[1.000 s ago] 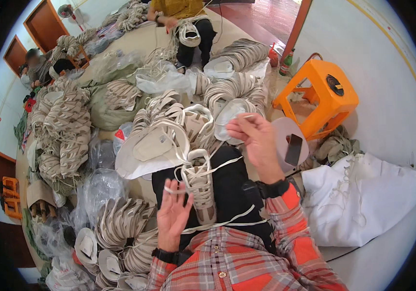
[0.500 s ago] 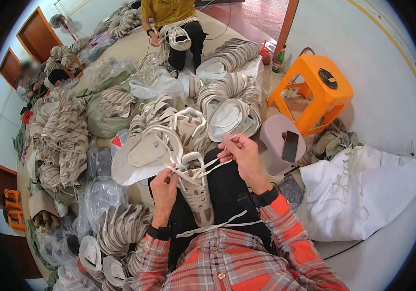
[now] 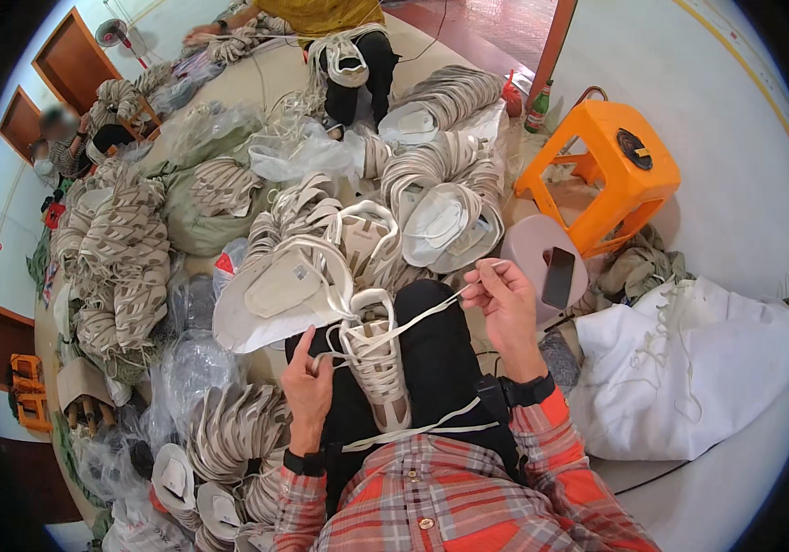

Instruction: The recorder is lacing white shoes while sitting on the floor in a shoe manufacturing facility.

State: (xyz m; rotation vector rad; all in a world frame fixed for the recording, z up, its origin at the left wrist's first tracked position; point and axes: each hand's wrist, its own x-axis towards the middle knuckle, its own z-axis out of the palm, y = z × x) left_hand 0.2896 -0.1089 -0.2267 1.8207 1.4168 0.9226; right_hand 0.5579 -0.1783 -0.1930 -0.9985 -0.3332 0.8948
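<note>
On my lap, toe toward me, lies a beige and white shoe upper (image 3: 379, 373) with laces threaded across its front. Thumb and forefinger of my right hand (image 3: 508, 308) are closed on a pale shoelace (image 3: 433, 314), stretched from the upper toward the right. My left hand (image 3: 308, 391) is left of the upper, forefinger raised and thumb apart from it. A loop of lace passes close by that thumb; its lower fingers are partly hidden. Beyond the upper are a large flat white-lined shoe piece (image 3: 282, 287) and another laced upper (image 3: 367, 235).
Stacked shoe pieces (image 3: 229, 432) lie at the near left, with more bundles (image 3: 123, 248) farther left. An orange stool (image 3: 611, 175) and a mauve stool (image 3: 528, 248) bearing a phone (image 3: 557, 278) stand right. White cloth (image 3: 670, 377) lies beside me. A co-worker (image 3: 348, 28) sits ahead.
My right hand has moved right, drawing the lace out longer. My left forefinger and thumb have parted from the lace they pinched. The co-worker's arm now reaches out to the left.
</note>
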